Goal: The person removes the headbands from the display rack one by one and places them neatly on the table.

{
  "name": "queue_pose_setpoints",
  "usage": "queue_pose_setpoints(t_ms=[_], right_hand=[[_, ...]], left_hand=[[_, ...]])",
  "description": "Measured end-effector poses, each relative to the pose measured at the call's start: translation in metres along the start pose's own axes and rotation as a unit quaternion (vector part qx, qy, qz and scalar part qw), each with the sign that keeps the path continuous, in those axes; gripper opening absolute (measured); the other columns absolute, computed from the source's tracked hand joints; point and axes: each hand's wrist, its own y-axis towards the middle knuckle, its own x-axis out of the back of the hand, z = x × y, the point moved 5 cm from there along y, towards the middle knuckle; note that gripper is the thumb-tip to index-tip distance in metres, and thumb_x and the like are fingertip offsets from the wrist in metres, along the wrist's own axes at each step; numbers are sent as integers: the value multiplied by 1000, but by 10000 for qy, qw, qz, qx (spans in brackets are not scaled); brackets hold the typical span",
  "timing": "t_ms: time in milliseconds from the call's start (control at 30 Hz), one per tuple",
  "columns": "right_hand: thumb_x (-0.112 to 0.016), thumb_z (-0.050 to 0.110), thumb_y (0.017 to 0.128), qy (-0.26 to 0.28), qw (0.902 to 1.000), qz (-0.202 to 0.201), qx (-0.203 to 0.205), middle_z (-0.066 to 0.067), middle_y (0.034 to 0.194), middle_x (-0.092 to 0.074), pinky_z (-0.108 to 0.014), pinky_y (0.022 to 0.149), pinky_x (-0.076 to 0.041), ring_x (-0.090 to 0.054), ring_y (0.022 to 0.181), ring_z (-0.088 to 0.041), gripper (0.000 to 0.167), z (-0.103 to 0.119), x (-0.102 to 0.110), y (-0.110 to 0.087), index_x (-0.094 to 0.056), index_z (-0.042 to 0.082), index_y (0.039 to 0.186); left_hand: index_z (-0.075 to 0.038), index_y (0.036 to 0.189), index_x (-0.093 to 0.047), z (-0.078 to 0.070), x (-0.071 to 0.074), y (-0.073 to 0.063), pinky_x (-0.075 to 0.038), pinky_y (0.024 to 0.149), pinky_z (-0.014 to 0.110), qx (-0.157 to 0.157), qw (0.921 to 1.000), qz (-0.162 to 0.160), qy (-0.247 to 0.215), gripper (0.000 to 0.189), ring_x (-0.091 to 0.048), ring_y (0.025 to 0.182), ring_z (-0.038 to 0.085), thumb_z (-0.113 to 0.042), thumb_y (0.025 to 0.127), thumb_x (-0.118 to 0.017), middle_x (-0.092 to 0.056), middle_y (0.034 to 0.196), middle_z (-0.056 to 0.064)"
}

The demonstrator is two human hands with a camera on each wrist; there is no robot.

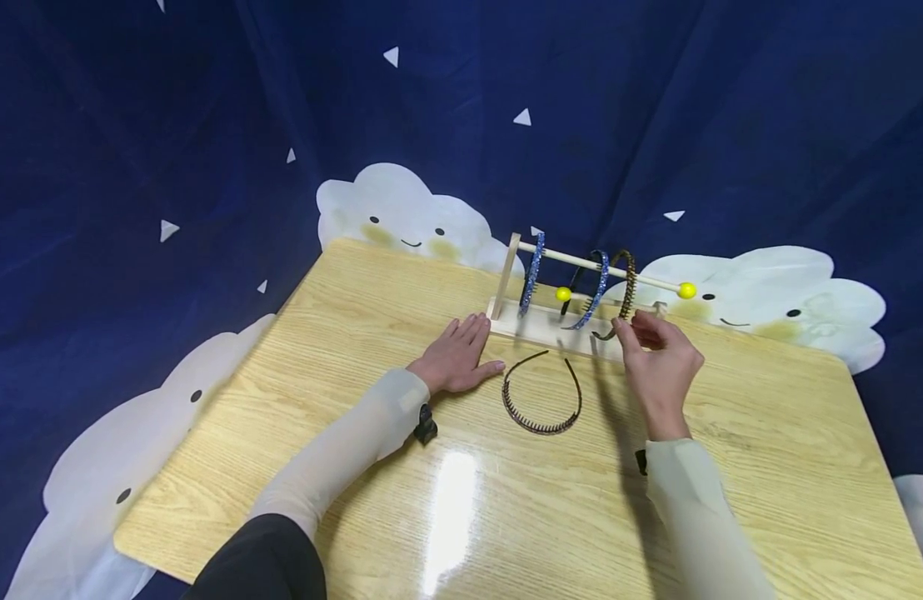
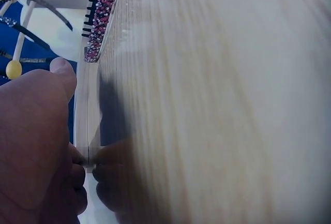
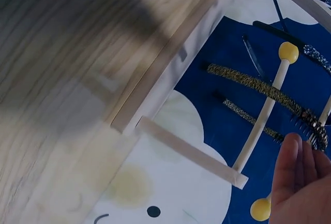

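My left hand (image 1: 454, 354) rests flat on the table, fingertips at the left end of a wooden headband rack (image 1: 536, 327). With thumb and fingertips, my right hand (image 1: 664, 367) pinches the lower part of a gold-brown toothed headband (image 1: 630, 283) that hangs over the front rod. Two blue glittery headbands, one near the upright (image 1: 534, 271) and another mid-rod (image 1: 601, 287), hang to its left. In front of the rack lies a dark toothed headband (image 1: 542, 427); the left wrist view shows red and white beads on this headband (image 2: 103, 17).
A yellow ball (image 1: 687, 290) caps the front rod, and a second yellow ball (image 1: 562, 294) caps the rear rod. Behind the wooden table (image 1: 341, 333) hangs a dark blue curtain (image 1: 446, 108) with white cloud shapes along the edge.
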Motion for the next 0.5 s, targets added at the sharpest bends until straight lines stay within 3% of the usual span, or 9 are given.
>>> queue_pose_setpoints(t_ms=[167, 500], right_hand=[[-83, 23, 86, 165, 9989, -39, -428, -12, 91, -76, -8, 67, -49, -60, 70, 10, 28, -2, -7, 2, -79, 1, 103], [-80, 18, 87, 194, 9973, -23, -703, -12, 91, -76, -7, 65, -49, -59, 68, 13, 28, -2, -9, 4, -77, 1, 109]], left_hand=[[-2, 161, -2, 0, 0, 0, 2, 123, 41, 16, 10000, -7, -4, 87, 1, 153, 27, -66, 103, -18, 1, 167, 15], [-3, 161, 0, 1, -1, 0, 4, 122, 40, 43, 10000, 30, -6, 88, 3, 153, 25, -66, 103, -17, 2, 167, 15]])
